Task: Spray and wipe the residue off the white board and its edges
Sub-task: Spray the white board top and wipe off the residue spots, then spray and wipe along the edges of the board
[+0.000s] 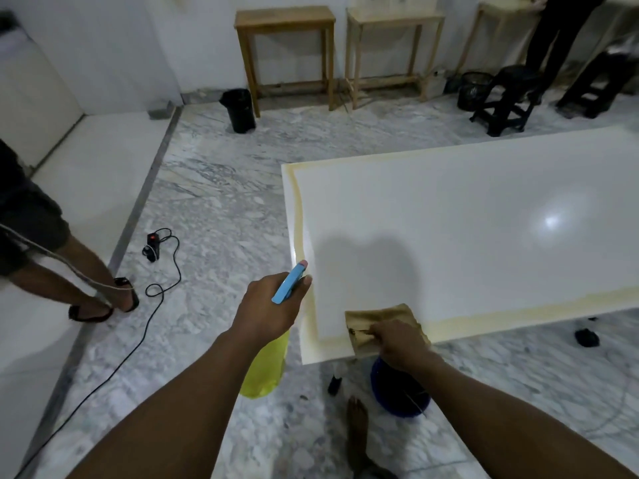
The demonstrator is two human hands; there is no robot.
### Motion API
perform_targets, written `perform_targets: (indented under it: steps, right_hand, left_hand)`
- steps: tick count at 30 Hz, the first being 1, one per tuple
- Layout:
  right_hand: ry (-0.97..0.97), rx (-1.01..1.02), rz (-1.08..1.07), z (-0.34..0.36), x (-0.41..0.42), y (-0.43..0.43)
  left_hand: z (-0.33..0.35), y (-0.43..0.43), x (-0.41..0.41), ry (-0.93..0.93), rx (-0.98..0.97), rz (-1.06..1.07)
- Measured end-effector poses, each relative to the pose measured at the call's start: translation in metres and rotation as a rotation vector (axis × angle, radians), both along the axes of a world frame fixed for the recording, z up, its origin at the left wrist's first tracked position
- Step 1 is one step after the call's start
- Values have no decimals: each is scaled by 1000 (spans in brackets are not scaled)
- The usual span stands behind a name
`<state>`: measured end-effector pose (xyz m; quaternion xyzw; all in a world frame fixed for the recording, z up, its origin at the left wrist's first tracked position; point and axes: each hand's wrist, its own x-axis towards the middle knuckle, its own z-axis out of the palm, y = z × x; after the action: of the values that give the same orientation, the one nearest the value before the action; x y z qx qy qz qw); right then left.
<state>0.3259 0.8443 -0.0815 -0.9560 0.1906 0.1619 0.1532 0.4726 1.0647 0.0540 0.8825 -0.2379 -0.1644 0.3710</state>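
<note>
Whiteboard (466, 219) edges yellowed; left hand (273, 305) fingers grip spray bottle (266, 361), right hand (401, 344) pinches cloth (377, 318).

The white board (466, 219) lies flat, raised above the marble floor (224, 209), with yellowish residue along its left and near edges. A brownish cloth (377, 319) lies on its near left corner. On the floor beneath that corner stands a blue bucket (397, 395); a black power strip (153, 245) lies farther left.

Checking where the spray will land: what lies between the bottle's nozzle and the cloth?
In the head view, only bare white board in shadow, with its yellowish edge band, between the spray bottle and cloth.
</note>
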Motion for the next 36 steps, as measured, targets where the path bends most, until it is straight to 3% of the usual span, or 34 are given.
perform_targets:
  steps: [2,5,11,15,19,24,36]
  right_hand:
    - [-60,61,-65,26,11,-16]
    - [-258,305,-363,70,43,-47]
    - [-326,1233,-859,127,100,-114]
    - [-404,1733,-1004,117,115,-108]
    - [-437,1878,-1030,98,139,-75]
    - [-277,1816,-976,103,166,-73]
    - [-398,1666,-903,173,257,-121]
  left_hand:
    - [8,2,3,-12,-12,-6]
    - [16,1,19,-22,-24,9]
    - [20,-31,64,-59,15,-47]
    - [25,-57,95,-53,43,-87]
    - [32,-79,116,-41,56,-96]
    - [39,-93,136,-19,101,-106]
    - [64,-128,215,-127,188,-245]
